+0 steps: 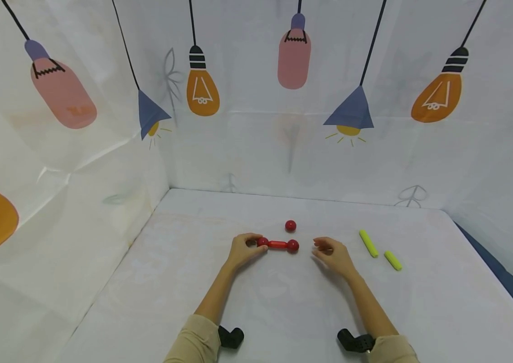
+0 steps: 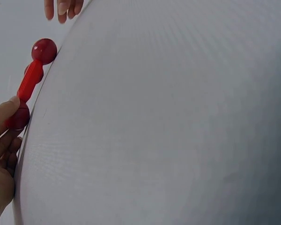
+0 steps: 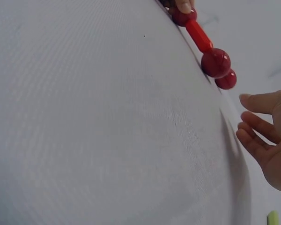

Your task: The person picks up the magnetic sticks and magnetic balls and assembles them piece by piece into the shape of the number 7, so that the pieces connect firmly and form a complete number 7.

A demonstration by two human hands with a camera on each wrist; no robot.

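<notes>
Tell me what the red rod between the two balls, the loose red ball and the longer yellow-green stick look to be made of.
Red rod: probably plastic, slightly shiny, with straight moulded-looking edges. Loose red ball: smooth and glossy, showing highlights; plastic or lacquered wood. Longer yellow-green stick: perhaps plastic, given its even, bright colour; too small to be sure.

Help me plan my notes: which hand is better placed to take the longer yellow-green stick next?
Probably the right hand: it holds nothing and is nearer the longer yellow-green stick, while the left hand grips one end of the red dumbbell-shaped piece.
</notes>
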